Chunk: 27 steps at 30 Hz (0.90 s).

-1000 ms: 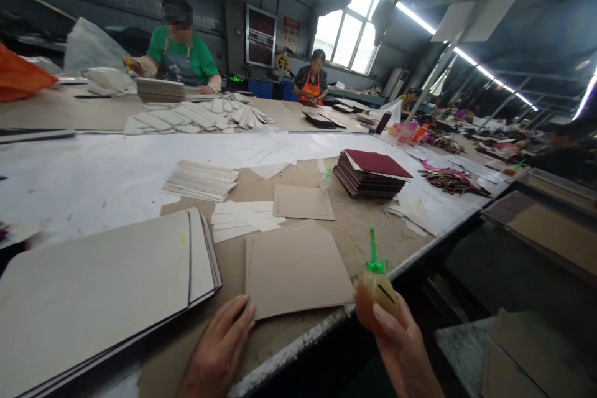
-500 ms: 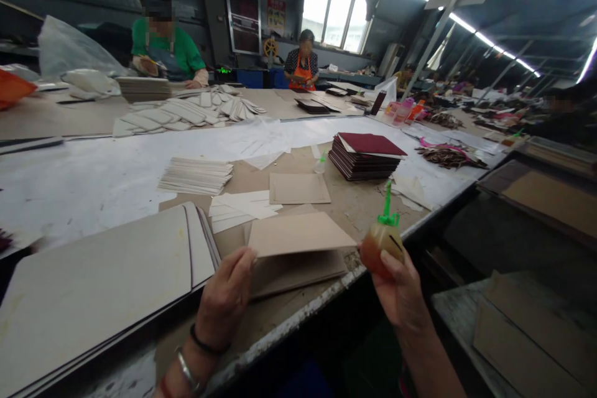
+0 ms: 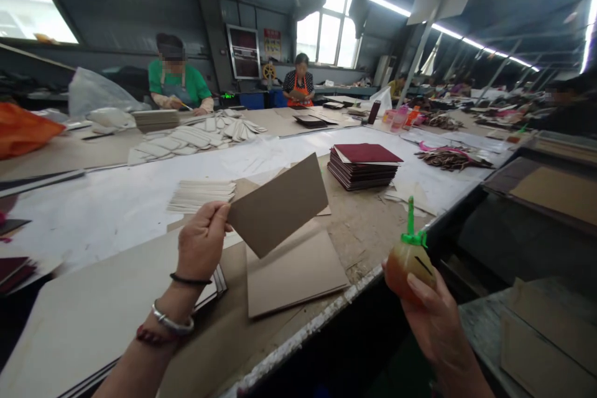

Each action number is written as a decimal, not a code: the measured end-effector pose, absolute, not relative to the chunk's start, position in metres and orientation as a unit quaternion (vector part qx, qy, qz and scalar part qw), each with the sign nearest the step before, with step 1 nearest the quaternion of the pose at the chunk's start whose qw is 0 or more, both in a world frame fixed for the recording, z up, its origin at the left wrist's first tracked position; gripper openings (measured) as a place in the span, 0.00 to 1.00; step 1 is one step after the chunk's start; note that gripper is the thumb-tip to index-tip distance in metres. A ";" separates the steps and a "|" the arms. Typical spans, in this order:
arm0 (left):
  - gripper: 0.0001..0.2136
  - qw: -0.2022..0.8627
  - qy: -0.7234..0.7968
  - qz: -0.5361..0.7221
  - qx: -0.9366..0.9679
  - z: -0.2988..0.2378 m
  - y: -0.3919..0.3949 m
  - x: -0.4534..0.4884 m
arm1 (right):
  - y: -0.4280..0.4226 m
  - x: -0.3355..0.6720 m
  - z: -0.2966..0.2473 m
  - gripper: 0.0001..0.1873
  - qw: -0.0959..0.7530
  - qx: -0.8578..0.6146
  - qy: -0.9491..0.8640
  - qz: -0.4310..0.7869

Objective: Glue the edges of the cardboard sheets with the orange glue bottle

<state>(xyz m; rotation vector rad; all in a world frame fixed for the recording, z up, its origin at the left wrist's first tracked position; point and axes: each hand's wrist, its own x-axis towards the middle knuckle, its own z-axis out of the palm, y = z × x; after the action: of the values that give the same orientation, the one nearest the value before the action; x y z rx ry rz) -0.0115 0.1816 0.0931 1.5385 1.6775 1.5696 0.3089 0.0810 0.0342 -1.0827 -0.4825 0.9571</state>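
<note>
The left hand [image 3: 204, 241] now holds a brown board [image 3: 282, 205] by its left corner, pinched between thumb and fingers, raised and tilted above the table [image 3: 359, 242]. One second ago that hand lay flat at the left edge of the brown stack [image 3: 296, 277]; half a second ago the top board was only partly lifted, its near edge up. Now it slants up to the right over the far part of the stack, which still lies near the table's front edge. The raised board covers much of the smaller board [image 3: 325, 210] behind it, which showed whole before. The left forearm, with its bracelets, now crosses over the large pale boards [image 3: 88, 305]. The right hand [image 3: 433, 311] is wrapped around the amber bottle [image 3: 407, 270] as before, green nozzle pointing up, but it has moved away from the stack, beyond the table's edge. The maroon stack [image 3: 364, 168] and the pale strips [image 3: 200, 196] keep their places on the table.
</note>
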 end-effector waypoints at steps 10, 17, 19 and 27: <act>0.21 0.406 0.603 0.476 0.495 0.063 0.190 -0.018 | 0.074 0.315 0.023 0.27 0.707 -0.495 -0.230 0.451; 0.20 0.425 0.617 0.374 0.546 0.043 0.195 -0.014 | 0.072 0.315 0.014 0.25 0.698 -0.491 -0.251 0.457; 0.18 0.410 0.631 0.337 0.566 0.037 0.202 -0.015 | 0.072 0.314 0.011 0.25 0.689 -0.497 -0.256 0.461; 0.09 0.204 0.699 0.306 0.613 0.021 0.214 -0.010 | 0.072 0.308 0.005 0.28 0.640 -0.550 -0.284 0.454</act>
<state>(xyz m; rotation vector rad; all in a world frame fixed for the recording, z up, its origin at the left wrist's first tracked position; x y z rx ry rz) -0.0099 0.2138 0.0212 1.7104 1.9498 0.8535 0.3082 0.0725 0.0046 -1.2553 -0.6473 1.0361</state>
